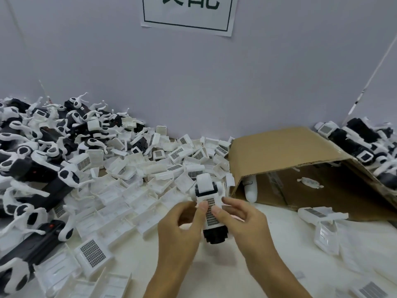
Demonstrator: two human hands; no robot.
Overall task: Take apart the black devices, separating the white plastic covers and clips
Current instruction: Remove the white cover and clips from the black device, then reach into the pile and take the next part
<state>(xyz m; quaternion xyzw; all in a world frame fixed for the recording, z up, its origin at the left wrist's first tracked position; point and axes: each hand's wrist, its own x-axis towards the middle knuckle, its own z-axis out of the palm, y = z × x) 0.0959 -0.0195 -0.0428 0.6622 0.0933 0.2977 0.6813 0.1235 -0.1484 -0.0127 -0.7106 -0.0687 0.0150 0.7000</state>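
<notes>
You hold one black device (211,214) just below the middle of the frame, its black end toward you and its white grilled cover (210,208) facing up. Your left hand (182,229) curls round its left side, thumb pressed on the grille; your right hand (240,222) grips the right side, thumb on the cover too. Loose white covers (129,196) lie heaped at centre left, a pile of black devices with white clips (32,160) at far left, and a tipped cardboard box (300,164) at right.
</notes>
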